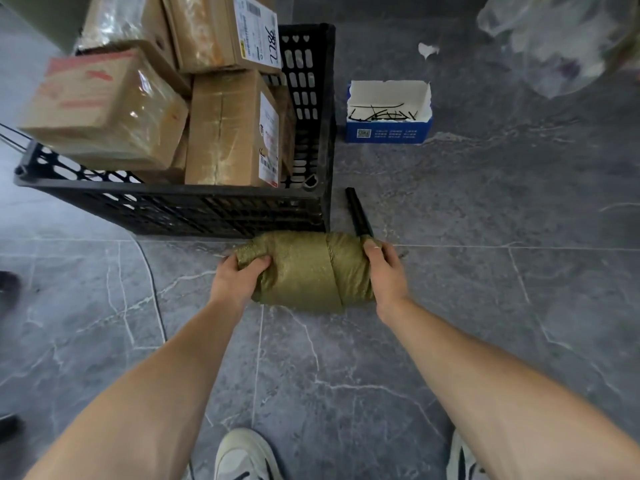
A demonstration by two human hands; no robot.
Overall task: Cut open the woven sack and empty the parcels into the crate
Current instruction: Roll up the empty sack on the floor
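The olive-green woven sack (304, 271) is rolled into a tight bundle and lies on the grey floor just in front of the crate. My left hand (235, 275) grips its left end. My right hand (384, 271) grips its right end. A black crate (207, 206) stands behind it, piled with several taped cardboard parcels (232, 129). A slim black tool (358, 211), which looks like a cutter, lies on the floor beside the crate's right corner, just beyond my right hand.
A small blue-and-white box (389, 128) holding black cable ties sits on the floor to the right of the crate. A clear plastic bag (554, 39) lies at the far right. A thin cable (152, 292) runs across the floor on the left. My shoes (242, 455) are at the bottom.
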